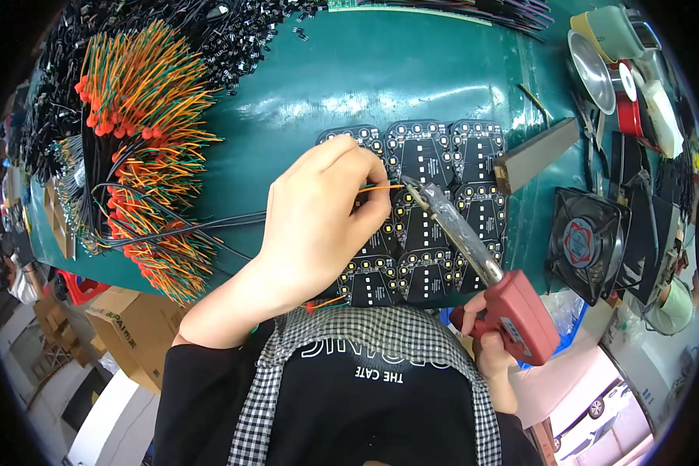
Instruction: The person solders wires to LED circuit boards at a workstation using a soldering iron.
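Observation:
My left hand (318, 202) is closed in a pinch over the circuit boards, with an orange wire (382, 186) sticking out past its fingertips. Dark cable (233, 220) runs leftward from under that hand. In my right hand (491, 353) is a red soldering gun (520, 320), the fingers wrapped round its grip. Its long metal tip points up and left and meets the wire's end; whether they touch is too small to tell. Beneath both lie several black circuit boards (419, 147), set edge to edge in rows and dotted with small pale parts.
Bundles of orange and green wires (151, 78) with red ends lie left, beside piled black leads (229, 39). Rightward are a grey block (537, 157), a black fan (588, 242) and a metal bowl (590, 70). A cardboard box (136, 334) stands below the green table's (311, 85) left edge.

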Demonstrator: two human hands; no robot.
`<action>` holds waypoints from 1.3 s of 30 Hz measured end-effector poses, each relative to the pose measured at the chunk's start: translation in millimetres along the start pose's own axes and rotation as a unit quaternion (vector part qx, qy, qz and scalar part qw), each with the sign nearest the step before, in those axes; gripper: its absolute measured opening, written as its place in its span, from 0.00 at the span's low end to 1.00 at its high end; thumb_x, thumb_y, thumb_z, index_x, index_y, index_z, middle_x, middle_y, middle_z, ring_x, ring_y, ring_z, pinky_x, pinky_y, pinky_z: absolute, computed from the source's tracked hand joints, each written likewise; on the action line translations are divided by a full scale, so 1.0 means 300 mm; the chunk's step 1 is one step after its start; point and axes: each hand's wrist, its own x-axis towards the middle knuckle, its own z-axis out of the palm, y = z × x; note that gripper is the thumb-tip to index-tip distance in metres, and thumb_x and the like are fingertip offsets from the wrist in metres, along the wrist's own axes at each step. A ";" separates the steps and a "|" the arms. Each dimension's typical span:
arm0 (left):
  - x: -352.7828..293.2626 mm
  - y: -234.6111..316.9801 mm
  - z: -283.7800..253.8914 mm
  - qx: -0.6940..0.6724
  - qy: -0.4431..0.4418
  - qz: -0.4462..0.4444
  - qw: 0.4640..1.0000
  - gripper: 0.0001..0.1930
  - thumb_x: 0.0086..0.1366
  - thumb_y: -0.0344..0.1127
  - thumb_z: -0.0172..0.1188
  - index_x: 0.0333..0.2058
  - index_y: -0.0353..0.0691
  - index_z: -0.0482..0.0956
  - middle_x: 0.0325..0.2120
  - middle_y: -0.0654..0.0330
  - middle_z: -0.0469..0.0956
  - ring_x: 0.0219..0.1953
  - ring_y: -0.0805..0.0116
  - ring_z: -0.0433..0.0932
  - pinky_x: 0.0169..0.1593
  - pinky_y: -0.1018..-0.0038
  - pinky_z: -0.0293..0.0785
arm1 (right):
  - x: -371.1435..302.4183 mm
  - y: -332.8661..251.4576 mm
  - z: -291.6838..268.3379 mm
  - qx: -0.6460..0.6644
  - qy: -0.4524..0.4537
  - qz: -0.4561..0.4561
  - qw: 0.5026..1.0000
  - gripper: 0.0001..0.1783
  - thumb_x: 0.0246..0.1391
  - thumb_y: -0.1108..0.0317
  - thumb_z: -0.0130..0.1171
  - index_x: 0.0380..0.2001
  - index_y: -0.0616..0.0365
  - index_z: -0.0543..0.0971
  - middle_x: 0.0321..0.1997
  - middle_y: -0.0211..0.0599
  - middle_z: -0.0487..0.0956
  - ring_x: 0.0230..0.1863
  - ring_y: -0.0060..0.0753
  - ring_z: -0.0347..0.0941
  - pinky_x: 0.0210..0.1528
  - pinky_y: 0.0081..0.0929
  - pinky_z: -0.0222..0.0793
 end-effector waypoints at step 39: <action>0.017 0.010 -0.026 -0.005 -0.030 0.005 1.000 0.06 0.51 0.25 0.63 0.28 0.37 0.75 0.24 0.60 0.71 0.26 0.65 0.72 0.29 0.71 0.68 | 0.009 -0.019 0.017 -0.115 0.002 0.009 0.993 0.45 0.48 0.38 0.62 0.54 0.67 0.64 0.44 0.45 0.74 0.22 0.24 0.68 0.25 0.19 0.64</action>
